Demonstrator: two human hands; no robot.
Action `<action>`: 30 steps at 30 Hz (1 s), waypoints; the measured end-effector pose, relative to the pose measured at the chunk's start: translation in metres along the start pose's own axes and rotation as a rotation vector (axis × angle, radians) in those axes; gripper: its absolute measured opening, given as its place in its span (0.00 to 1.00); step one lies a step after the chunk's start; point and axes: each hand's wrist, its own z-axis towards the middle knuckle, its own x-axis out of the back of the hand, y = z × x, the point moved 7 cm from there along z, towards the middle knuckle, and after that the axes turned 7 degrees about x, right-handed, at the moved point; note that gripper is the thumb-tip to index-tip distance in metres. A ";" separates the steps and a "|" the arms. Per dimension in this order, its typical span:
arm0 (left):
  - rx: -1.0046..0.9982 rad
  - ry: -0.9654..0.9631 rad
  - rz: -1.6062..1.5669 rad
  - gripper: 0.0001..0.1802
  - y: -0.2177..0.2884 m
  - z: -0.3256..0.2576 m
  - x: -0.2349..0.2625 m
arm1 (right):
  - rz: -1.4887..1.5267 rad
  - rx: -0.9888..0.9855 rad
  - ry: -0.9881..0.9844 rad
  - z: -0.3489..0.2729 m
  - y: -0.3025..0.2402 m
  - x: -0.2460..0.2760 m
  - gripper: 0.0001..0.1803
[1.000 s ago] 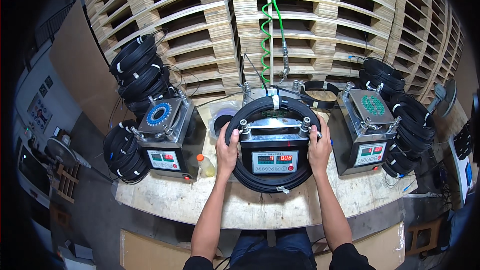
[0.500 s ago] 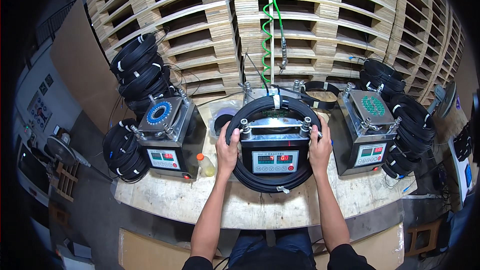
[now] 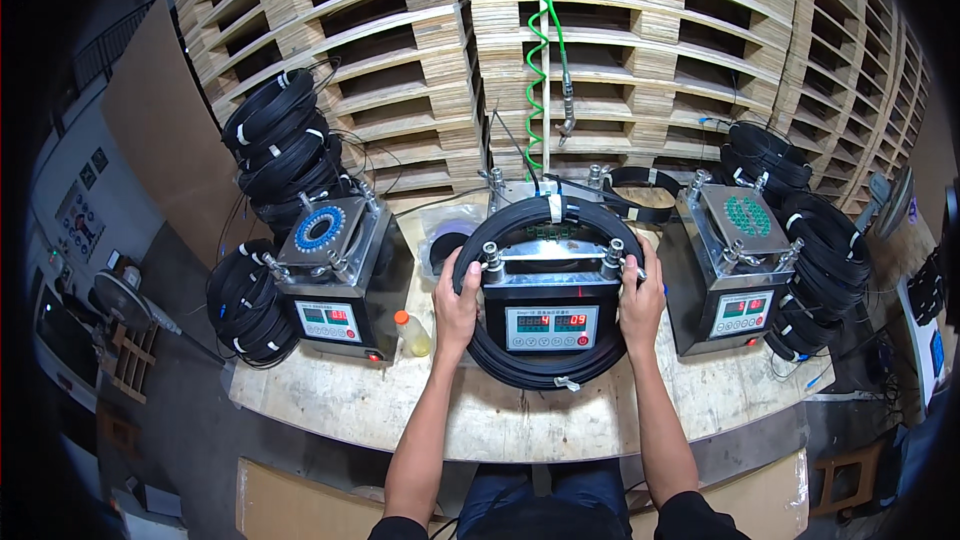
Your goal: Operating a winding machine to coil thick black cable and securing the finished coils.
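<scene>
Encircling the middle metal test box [image 3: 551, 292], a black cable coil [image 3: 530, 365] rings its body, so both hands steady it from opposite sides. On the left of that box the left hand [image 3: 456, 304] clasps the coil's rim, fingers curled over it; on its right the right hand [image 3: 640, 300] grips the opposite rim likewise. Both forearms reach up from below the box, nearly straight. Just left of it stands a small yellow bottle [image 3: 411, 334], and 2 similar boxes [image 3: 335, 285] flank it on the plywood bench [image 3: 330, 402].

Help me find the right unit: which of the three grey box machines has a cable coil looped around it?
The middle grey box machine: a black cable coil rings it, both hands gripping. The side machines' coils sit beside them.
</scene>
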 end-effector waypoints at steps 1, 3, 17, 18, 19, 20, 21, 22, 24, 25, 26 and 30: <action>0.007 0.002 0.011 0.36 -0.001 0.000 0.000 | 0.004 -0.016 -0.009 0.000 0.001 0.000 0.26; 0.016 0.001 0.021 0.36 -0.001 0.000 0.000 | 0.000 -0.002 -0.003 0.001 0.001 0.000 0.26; 0.076 -0.024 0.013 0.35 -0.007 0.000 -0.002 | 0.021 0.020 0.001 0.000 0.002 0.001 0.26; 0.074 -0.023 0.014 0.35 -0.009 0.001 -0.001 | 0.022 0.018 -0.004 0.000 0.002 0.000 0.26; 0.021 -0.011 0.016 0.36 -0.010 0.002 0.001 | 0.023 0.017 -0.009 0.000 0.001 0.000 0.26; -0.031 0.001 0.019 0.36 -0.008 0.003 0.002 | 0.025 0.018 -0.009 0.001 0.000 -0.001 0.26; -0.031 0.000 0.018 0.36 -0.009 0.003 0.002 | 0.024 0.016 -0.012 0.001 0.000 0.000 0.26; -0.044 -0.002 0.020 0.36 -0.008 0.003 0.001 | 0.023 0.014 -0.015 0.001 0.000 0.000 0.26; -0.059 -0.005 0.021 0.36 -0.006 0.003 0.001 | 0.024 0.016 -0.015 0.001 -0.001 0.001 0.26; -0.044 -0.007 0.024 0.36 -0.006 0.002 0.001 | 0.026 0.019 -0.015 0.001 -0.001 0.000 0.26; -0.028 -0.009 0.027 0.36 -0.006 0.002 0.001 | 0.027 0.019 -0.015 0.001 0.000 0.000 0.26; 0.045 -0.058 0.011 0.37 -0.002 -0.002 -0.001 | 0.031 0.008 -0.011 0.001 0.002 0.001 0.27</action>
